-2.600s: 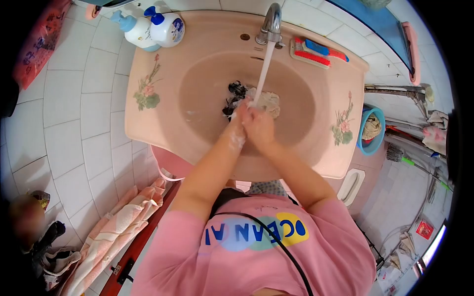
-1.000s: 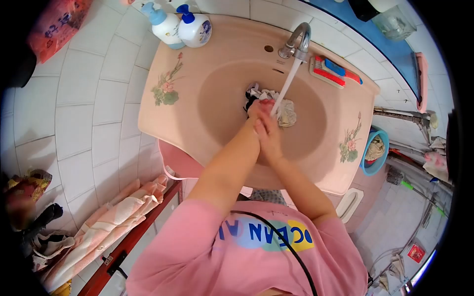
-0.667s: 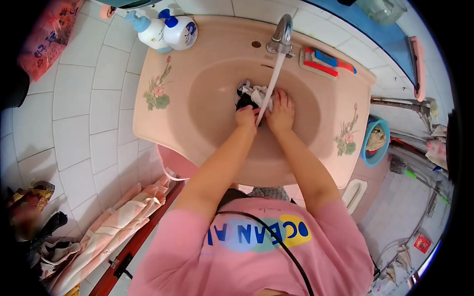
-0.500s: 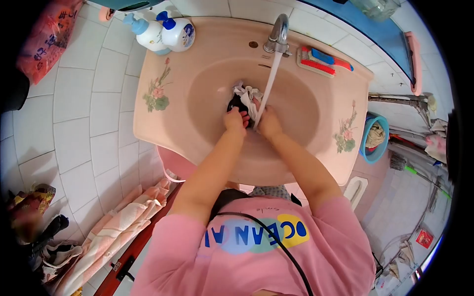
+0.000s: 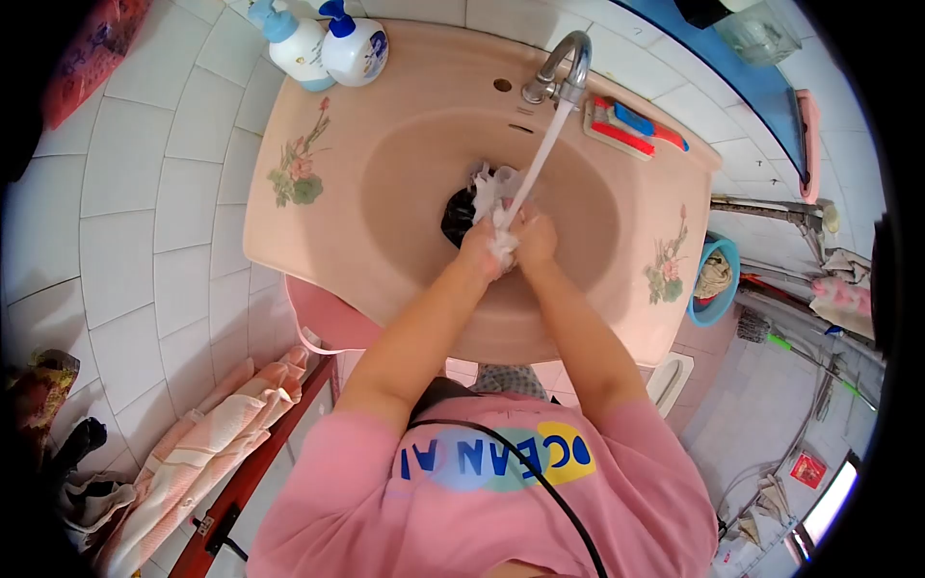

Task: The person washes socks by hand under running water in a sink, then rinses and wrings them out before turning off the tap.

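In the sink basin [image 5: 395, 207], a wet white cloth [image 5: 497, 188] is bunched beneath the running water. A black cloth [image 5: 458, 218] lies against its left side; whether the two are one piece I cannot tell. My left hand [image 5: 479, 252] is closed on the near end of the white cloth. Close beside it, my right hand [image 5: 536, 237] has its fingers curled in on the same cloth, partly hidden by the stream. Water pours from the chrome faucet [image 5: 568, 69] onto the cloth between both hands.
Two pump bottles [image 5: 356, 53] stand at the sink's back left corner. A scrub brush [image 5: 621, 130] and a blue-and-red handled brush [image 5: 647, 123] lie right of the faucet. On the right is a blue bucket [image 5: 715, 294] with cloth inside. A pink basin [image 5: 328, 318] sits below left.
Both hands have come closer together, and the white cloth is now gathered between them under the stream. The black cloth stays at the left. The view has shifted slightly.
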Demonstrator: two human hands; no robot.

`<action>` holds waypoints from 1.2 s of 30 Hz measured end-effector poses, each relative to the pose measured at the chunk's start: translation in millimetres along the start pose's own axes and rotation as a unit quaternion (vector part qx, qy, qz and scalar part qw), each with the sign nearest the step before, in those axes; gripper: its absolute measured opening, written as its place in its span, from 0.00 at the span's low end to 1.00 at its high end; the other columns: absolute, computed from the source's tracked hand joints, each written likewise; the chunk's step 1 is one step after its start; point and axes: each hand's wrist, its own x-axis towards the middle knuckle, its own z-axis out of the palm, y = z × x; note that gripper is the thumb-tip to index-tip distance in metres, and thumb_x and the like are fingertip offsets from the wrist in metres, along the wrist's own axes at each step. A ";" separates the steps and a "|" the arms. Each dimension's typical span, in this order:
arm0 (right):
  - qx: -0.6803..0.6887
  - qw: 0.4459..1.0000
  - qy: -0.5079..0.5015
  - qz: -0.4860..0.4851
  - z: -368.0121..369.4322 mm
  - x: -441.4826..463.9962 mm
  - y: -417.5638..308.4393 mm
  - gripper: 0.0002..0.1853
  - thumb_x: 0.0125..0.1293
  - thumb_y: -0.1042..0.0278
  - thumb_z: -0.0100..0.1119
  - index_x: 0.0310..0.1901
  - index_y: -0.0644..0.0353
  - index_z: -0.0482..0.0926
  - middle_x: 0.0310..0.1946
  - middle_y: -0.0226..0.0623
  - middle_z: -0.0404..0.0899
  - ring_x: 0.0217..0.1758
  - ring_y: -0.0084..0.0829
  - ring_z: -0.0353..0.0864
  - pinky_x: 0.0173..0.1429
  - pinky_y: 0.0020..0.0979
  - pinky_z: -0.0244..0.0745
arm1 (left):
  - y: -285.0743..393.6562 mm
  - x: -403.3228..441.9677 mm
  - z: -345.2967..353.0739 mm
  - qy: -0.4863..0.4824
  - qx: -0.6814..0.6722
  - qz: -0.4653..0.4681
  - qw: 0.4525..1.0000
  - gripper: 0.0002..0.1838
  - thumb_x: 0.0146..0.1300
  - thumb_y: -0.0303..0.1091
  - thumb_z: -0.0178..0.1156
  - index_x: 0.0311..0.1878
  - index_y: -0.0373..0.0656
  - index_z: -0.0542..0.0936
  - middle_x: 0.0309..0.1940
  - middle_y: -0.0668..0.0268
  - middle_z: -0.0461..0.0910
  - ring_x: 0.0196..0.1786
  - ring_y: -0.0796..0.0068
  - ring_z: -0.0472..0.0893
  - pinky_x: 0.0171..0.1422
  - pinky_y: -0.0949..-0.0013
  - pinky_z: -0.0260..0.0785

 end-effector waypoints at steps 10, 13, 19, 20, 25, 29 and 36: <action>-0.037 0.998 0.009 -0.048 14.5 23.2 11.9 0.22 0.59 0.46 0.55 0.46 0.54 0.74 0.40 0.51 0.77 0.47 0.53 0.74 0.49 0.45 0.68 | 3.4 -0.6 -8.4 0.210 -0.013 -0.026 0.977 0.22 0.68 0.48 0.40 0.58 0.47 0.67 0.56 0.58 0.69 0.51 0.60 0.71 0.56 0.53 0.65; -0.122 0.946 0.177 -0.242 15.1 55.6 10.4 0.26 0.56 0.44 0.56 0.53 0.50 0.72 0.55 0.46 0.69 0.58 0.50 0.68 0.56 0.50 0.65 | 15.8 -40.0 31.9 0.286 0.091 -0.024 0.953 0.24 0.66 0.51 0.41 0.57 0.44 0.67 0.60 0.60 0.65 0.62 0.58 0.65 0.65 0.43 0.51; 0.002 0.985 -0.077 -0.153 57.4 56.1 34.4 0.25 0.45 0.60 0.67 0.47 0.53 0.74 0.57 0.45 0.66 0.61 0.44 0.66 0.60 0.39 0.65 | 40.6 -63.4 25.3 0.135 -0.101 -0.086 0.982 0.39 0.59 0.71 0.23 0.66 0.58 0.59 0.67 0.58 0.55 0.69 0.54 0.53 0.67 0.37 0.36; 0.090 0.973 -0.052 -0.205 47.2 50.8 42.4 0.18 0.43 0.64 0.65 0.39 0.56 0.74 0.54 0.45 0.70 0.58 0.43 0.69 0.57 0.34 0.67 | 43.8 -62.4 34.6 0.128 -0.070 -0.078 0.986 0.40 0.59 0.71 0.24 0.64 0.55 0.60 0.66 0.58 0.57 0.68 0.55 0.55 0.68 0.39 0.39; 0.068 0.950 -0.017 -0.304 2.7 -31.3 -16.4 0.13 0.42 0.67 0.66 0.29 0.59 0.74 0.44 0.42 0.77 0.47 0.44 0.76 0.48 0.35 0.71 | 44.6 -30.9 17.1 0.071 0.009 -0.013 0.997 0.36 0.61 0.67 0.37 0.58 0.47 0.67 0.57 0.58 0.69 0.60 0.60 0.68 0.65 0.49 0.57; 0.059 0.941 0.048 -0.329 14.3 -34.6 -21.6 0.10 0.46 0.65 0.65 0.27 0.59 0.74 0.43 0.43 0.77 0.44 0.43 0.76 0.45 0.36 0.71 | 34.5 1.5 -41.0 -0.054 0.036 0.050 0.997 0.27 0.63 0.58 0.45 0.52 0.44 0.71 0.49 0.59 0.74 0.52 0.62 0.74 0.58 0.54 0.66; 0.080 0.994 0.063 -0.039 26.0 8.4 -18.3 0.14 0.54 0.56 0.61 0.27 0.59 0.74 0.32 0.47 0.77 0.35 0.50 0.76 0.40 0.40 0.70 | 32.8 -14.9 -1.6 0.092 0.020 -0.032 0.995 0.14 0.66 0.44 0.48 0.43 0.43 0.74 0.40 0.62 0.78 0.45 0.67 0.78 0.51 0.61 0.71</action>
